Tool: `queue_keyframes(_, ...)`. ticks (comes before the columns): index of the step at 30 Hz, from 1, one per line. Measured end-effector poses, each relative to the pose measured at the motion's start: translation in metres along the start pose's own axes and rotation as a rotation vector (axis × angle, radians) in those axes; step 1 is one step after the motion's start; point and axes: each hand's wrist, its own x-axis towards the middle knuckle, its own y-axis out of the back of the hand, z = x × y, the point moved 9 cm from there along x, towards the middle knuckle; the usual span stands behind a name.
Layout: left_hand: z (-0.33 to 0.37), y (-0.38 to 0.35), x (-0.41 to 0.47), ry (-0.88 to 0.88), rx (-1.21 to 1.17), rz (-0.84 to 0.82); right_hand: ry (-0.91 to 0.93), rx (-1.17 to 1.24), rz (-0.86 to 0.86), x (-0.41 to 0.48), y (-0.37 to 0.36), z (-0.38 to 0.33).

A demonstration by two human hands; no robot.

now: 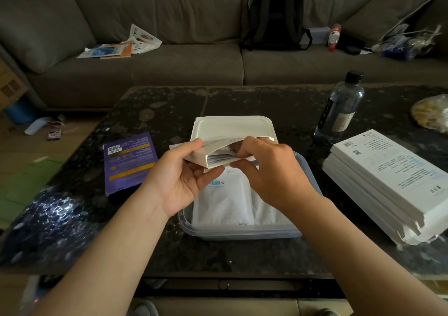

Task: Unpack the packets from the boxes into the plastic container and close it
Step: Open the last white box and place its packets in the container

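Observation:
My left hand (184, 177) holds a flat white box (215, 152) above the clear plastic container (242, 233), its open end facing me. The fingers of my right hand (266, 170) reach into that open end and pinch the packets inside. White packets (225, 199) lie flat in the container. The container's cream lid (232, 126) lies on the table just behind it. A stack of white boxes (388, 180) sits at the right.
A purple box (128, 163) lies left of the container on the dark stone table (169, 112). A water bottle (341, 107) stands at the right rear, a bag of food (431, 114) beyond it. A grey sofa (169, 56) with a backpack (274, 17) stands behind.

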Motion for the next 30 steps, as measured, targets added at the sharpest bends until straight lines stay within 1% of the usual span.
queue_keyframes(5, 0.0, 0.001, 0.001, 0.01, -0.02, -0.006, -0.021, 0.081, 0.032, 0.0, 0.007, -0.003)
queue_keyframes(9, 0.001, 0.001, 0.0, 0.017, -0.018, -0.009, 0.059, 0.046, 0.086, -0.001, 0.009, -0.011)
queue_keyframes(14, 0.002, 0.001, -0.001, 0.001, 0.01, -0.009, 0.017, 0.1, 0.097, 0.0, 0.01, -0.003)
queue_keyframes(16, 0.003, 0.001, -0.002, -0.007, 0.023, -0.006, 0.006, 0.13, 0.079, 0.002, 0.013, -0.001)
queue_keyframes(18, 0.004, 0.002, -0.002, -0.018, 0.03, 0.014, 0.001, 0.15, 0.001, 0.004, 0.013, 0.003)
queue_keyframes(20, 0.005, 0.004, -0.003, -0.026, 0.031, 0.034, 0.01, 0.205, -0.074, 0.005, 0.013, 0.008)
queue_keyframes(26, 0.01, 0.004, -0.004, -0.045, 0.022, 0.061, -0.088, 0.408, -0.201, 0.002, 0.024, 0.021)
queue_keyframes(28, 0.013, 0.006, -0.003, -0.064, 0.019, 0.077, -0.107, 0.52, -0.179, 0.002, 0.037, 0.024)
queue_keyframes(30, 0.016, 0.009, -0.002, -0.089, 0.017, 0.1, -0.148, 0.595, -0.091, 0.002, 0.052, 0.031)
